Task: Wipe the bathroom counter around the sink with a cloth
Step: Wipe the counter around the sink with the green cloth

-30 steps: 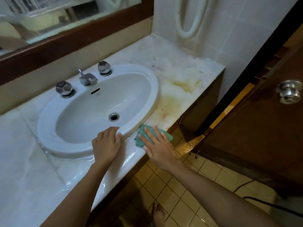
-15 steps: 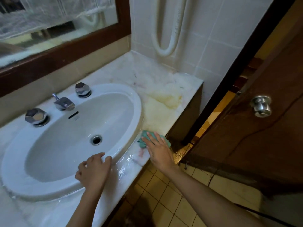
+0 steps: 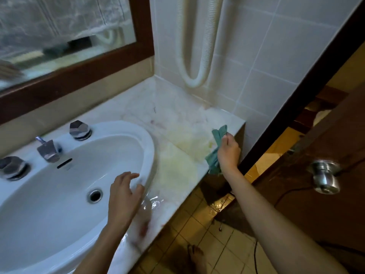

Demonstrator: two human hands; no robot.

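Note:
My right hand (image 3: pixel 228 153) grips a teal cloth (image 3: pixel 216 147), lifted and hanging loosely over the right front edge of the marble counter (image 3: pixel 177 119). Yellowish stains mark the counter just left of the cloth. The white oval sink (image 3: pixel 79 175) fills the left part of the view. My left hand (image 3: pixel 124 194) hovers with fingers spread over the sink's right front rim, holding nothing. A wet sheen lies on the counter by that hand.
A chrome spout (image 3: pixel 48 150) and two faceted knobs (image 3: pixel 80 130) sit behind the basin. A mirror in a brown frame (image 3: pixel 79 72) backs the counter. A white ribbed hose (image 3: pixel 195 56) hangs on the tiled wall. A wooden door with a metal knob (image 3: pixel 325 177) stands right.
My right hand lifted the cloth off the counter's front edge and carried it right and further back, now bunched in the fist. My left hand rose from the rim. The view shifted right.

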